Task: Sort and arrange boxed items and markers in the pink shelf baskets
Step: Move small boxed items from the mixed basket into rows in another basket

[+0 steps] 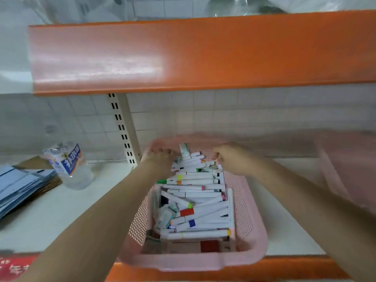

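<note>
Reaching under the orange shelf (183, 55), both arms extend to the far end of the pink basket (247, 202), which sits on the white shelf near its front edge. Markers (195, 200) fill it in a loose heap. Left hand (159, 157) and right hand (232, 157) have fingers curled at the far rim; blur hides whether they hold rim or markers. Likely tidying markers; next, square them up.

Shop: orange-edged display shelving (203, 55), slotted upright (122, 127).

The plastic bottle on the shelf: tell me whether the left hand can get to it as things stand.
Probably yes. The bottle stands in the open to the left of the pink basket, nothing between, though the left hand is now at the basket's far rim.
</note>
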Demonstrator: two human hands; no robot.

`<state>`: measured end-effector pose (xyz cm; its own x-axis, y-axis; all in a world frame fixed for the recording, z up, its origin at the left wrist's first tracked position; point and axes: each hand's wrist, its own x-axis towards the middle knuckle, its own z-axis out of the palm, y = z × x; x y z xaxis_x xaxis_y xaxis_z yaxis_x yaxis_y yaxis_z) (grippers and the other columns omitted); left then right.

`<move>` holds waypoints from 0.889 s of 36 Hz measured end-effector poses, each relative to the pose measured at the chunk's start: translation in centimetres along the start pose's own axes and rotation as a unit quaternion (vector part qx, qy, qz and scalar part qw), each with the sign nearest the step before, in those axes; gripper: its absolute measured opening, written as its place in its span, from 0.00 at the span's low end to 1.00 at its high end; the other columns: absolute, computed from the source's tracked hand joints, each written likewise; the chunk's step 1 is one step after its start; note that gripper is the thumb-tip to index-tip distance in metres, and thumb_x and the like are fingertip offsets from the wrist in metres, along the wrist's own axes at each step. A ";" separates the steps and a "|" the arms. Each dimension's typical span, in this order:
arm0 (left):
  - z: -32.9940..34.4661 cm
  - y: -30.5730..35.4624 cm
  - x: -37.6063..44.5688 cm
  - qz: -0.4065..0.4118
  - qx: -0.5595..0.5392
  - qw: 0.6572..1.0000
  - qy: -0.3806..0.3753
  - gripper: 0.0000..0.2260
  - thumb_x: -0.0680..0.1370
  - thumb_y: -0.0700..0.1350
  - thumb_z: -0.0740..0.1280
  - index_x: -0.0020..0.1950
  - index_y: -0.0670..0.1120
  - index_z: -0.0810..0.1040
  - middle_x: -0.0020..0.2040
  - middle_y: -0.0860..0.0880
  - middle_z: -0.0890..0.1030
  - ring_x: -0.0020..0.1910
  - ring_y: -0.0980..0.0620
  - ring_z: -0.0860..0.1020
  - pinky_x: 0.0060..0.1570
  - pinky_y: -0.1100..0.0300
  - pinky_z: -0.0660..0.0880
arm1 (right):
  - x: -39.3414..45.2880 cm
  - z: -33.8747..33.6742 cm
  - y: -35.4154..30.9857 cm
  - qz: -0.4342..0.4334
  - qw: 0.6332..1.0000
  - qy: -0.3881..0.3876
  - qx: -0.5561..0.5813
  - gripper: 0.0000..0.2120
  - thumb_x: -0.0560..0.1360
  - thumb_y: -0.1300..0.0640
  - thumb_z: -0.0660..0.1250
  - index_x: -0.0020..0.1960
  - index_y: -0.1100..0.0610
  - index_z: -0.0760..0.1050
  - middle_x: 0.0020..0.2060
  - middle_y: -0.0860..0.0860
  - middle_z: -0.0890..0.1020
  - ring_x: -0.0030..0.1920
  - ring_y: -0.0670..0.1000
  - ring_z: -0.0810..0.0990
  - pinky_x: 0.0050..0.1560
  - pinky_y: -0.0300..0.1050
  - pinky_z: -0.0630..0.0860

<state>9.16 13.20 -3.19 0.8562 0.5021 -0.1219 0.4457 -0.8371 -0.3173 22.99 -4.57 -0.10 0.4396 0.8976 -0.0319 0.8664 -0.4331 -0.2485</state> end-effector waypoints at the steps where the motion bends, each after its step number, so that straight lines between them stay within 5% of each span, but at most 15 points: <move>1: 0.5 -0.2 0.6 0.009 0.009 1.000 -0.002 0.30 0.79 0.60 0.59 0.77 0.50 0.55 0.75 0.48 0.64 0.71 0.45 0.65 0.70 0.46 0.62 | 0.0 0.0 0.2 0.008 1.000 -0.003 0.006 0.16 0.77 0.68 0.59 0.59 0.55 0.76 0.52 0.51 0.77 0.48 0.51 0.75 0.44 0.41 0.70; 6: 1.4 -0.3 1.9 0.028 0.046 0.998 -0.020 0.29 0.80 0.56 0.57 0.78 0.50 0.52 0.76 0.49 0.60 0.74 0.46 0.61 0.73 0.46 0.56 | 0.4 0.0 1.5 0.030 1.000 -0.001 0.009 0.14 0.78 0.67 0.59 0.58 0.53 0.76 0.52 0.51 0.78 0.47 0.51 0.76 0.41 0.41 0.71; 11: 1.3 -0.5 2.1 0.026 0.075 0.997 0.010 0.24 0.77 0.47 0.61 0.73 0.49 0.63 0.68 0.49 0.71 0.67 0.47 0.69 0.69 0.48 0.62 | 1.4 0.8 1.4 0.028 0.998 -0.008 -0.046 0.11 0.78 0.65 0.60 0.56 0.59 0.78 0.51 0.55 0.81 0.47 0.54 0.80 0.50 0.48 0.79; 18: 1.1 -1.0 1.6 0.040 0.091 0.994 0.048 0.18 0.78 0.41 0.60 0.68 0.45 0.70 0.66 0.46 0.72 0.65 0.46 0.69 0.67 0.50 0.63 | 3.8 3.3 0.4 0.001 0.992 -0.050 -0.117 0.11 0.80 0.59 0.60 0.44 0.60 0.78 0.38 0.52 0.78 0.40 0.53 0.76 0.43 0.44 0.73; 21: 1.0 -1.7 1.4 0.041 0.028 0.995 0.089 0.15 0.79 0.42 0.59 0.65 0.44 0.71 0.60 0.45 0.75 0.58 0.48 0.74 0.60 0.53 0.72 | 4.3 4.0 0.3 0.007 0.987 -0.054 -0.149 0.12 0.79 0.60 0.60 0.36 0.56 0.71 0.32 0.48 0.71 0.38 0.51 0.73 0.41 0.43 0.70; 23: 0.5 -2.1 1.1 0.031 -0.066 0.993 0.095 0.09 0.79 0.44 0.60 0.58 0.44 0.72 0.52 0.48 0.76 0.48 0.50 0.76 0.48 0.57 0.75 | 4.6 4.3 0.3 0.008 0.986 -0.045 -0.157 0.09 0.78 0.61 0.61 0.40 0.57 0.74 0.33 0.47 0.71 0.38 0.50 0.74 0.39 0.42 0.69; 25: -0.3 -2.5 0.7 0.020 -0.139 0.985 0.102 0.05 0.79 0.46 0.62 0.46 0.46 0.68 0.44 0.50 0.73 0.40 0.52 0.72 0.37 0.61 0.70 | 5.1 4.4 0.2 0.013 0.985 -0.052 -0.162 0.07 0.76 0.62 0.61 0.42 0.57 0.75 0.33 0.47 0.72 0.37 0.50 0.74 0.37 0.41 0.68; 27: -0.8 -2.7 0.2 0.020 -0.187 0.976 0.108 0.12 0.78 0.46 0.63 0.38 0.49 0.62 0.39 0.51 0.72 0.36 0.53 0.70 0.32 0.61 0.65 | 5.5 4.4 0.0 0.023 0.981 -0.085 -0.173 0.08 0.74 0.64 0.60 0.37 0.56 0.71 0.31 0.47 0.70 0.32 0.49 0.70 0.32 0.41 0.66; 32: -1.6 -2.9 -1.5 0.026 -0.294 0.953 0.069 0.11 0.77 0.43 0.64 0.39 0.48 0.64 0.38 0.50 0.69 0.30 0.55 0.71 0.26 0.62 0.65 | 6.0 4.5 -0.3 0.037 0.974 -0.127 -0.184 0.08 0.71 0.68 0.59 0.37 0.58 0.69 0.31 0.50 0.68 0.30 0.49 0.67 0.28 0.40 0.63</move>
<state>7.03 14.52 -0.59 0.8893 0.4571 0.0156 0.4361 -0.8577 0.2722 24.32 1.28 -4.64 0.4725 0.8335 -0.2863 0.8809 -0.4563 0.1254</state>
